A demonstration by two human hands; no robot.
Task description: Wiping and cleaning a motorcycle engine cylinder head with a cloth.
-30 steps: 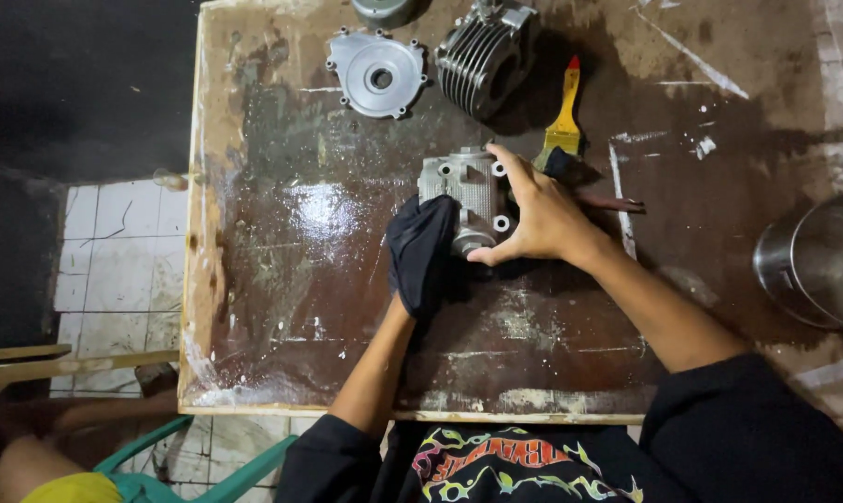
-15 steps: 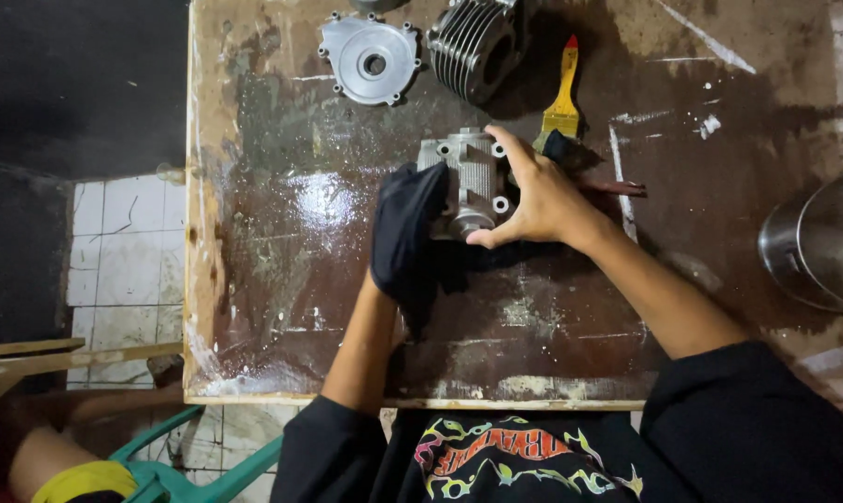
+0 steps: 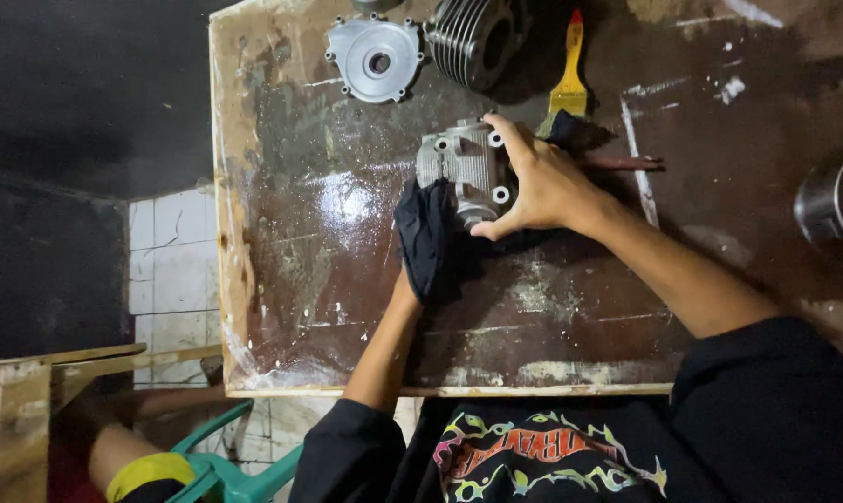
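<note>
The step in hand looks like wiping down the head (image 3: 466,172), a grey cast engine part with bolt ears, which lies on the table (image 3: 281,279) near its middle. The right hand (image 3: 542,186) is spread over the head's right side, thumb below and fingers curled over its top edge, steadying it rather than lifting it. The left hand (image 3: 428,244) is wholly wrapped in a black rag (image 3: 426,233), pressed against the head's lower left corner; how its fingers lie under the cloth cannot be told.

Above and left of the head lies a round cover (image 3: 376,58); directly above it, a finned cylinder (image 3: 477,37). A yellow-handled brush (image 3: 570,79) lies just right of the head, its bristles partly behind the right hand. Far right of the head, at the frame's edge, stands a metal pot (image 3: 836,200).

The next move, as I judge it, calls for a firm hold from the right hand while the rag works across the face (the fins and recesses will want the cloth pushed in with a fingertip).

Against the frame half a second earlier, the rag sits a little lower on the head, toward its bottom corner, and the right hand keeps much the same clasp.
</note>
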